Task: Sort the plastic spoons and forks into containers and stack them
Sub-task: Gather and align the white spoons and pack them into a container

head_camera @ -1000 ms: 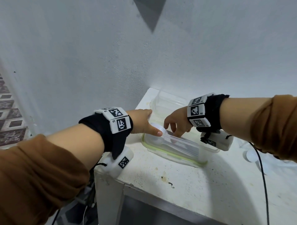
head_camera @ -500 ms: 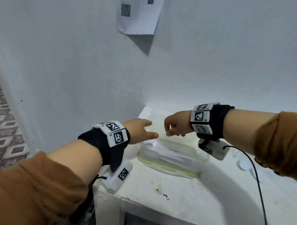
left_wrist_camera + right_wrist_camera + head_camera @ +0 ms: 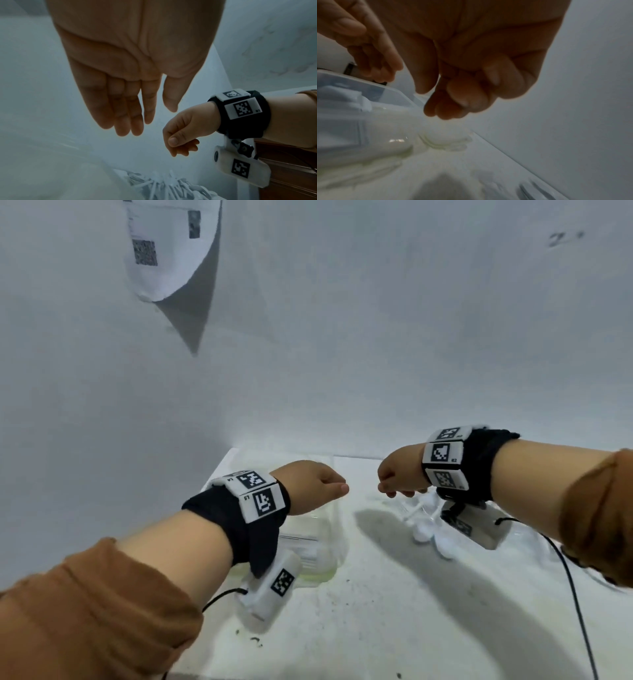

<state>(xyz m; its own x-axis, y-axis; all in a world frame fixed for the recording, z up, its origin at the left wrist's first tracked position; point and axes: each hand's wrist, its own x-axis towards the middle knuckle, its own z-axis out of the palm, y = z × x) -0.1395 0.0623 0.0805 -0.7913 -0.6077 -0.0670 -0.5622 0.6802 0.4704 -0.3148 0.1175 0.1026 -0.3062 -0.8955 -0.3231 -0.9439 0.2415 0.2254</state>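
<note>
Soft, cool light falls from above. The paper sheet [image 3: 164, 251] throws a pointed shadow toward five o'clock on the wall [image 3: 376, 337]. The head view bends at its edges and is smeared. Both wrist views are dim, grainy and blurred, especially at six o'clock.

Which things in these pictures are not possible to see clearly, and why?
- Container contents: head view, left hand and wristband cover most of it; glare washes out the rest.
- Loose cutlery: head view, right hand and wrist camera overlap it; spoons or forks unclear.
- Cutlery pile: left wrist view, cut off by the bottom edge.
- Right wrist view: dark and blurred.
</note>
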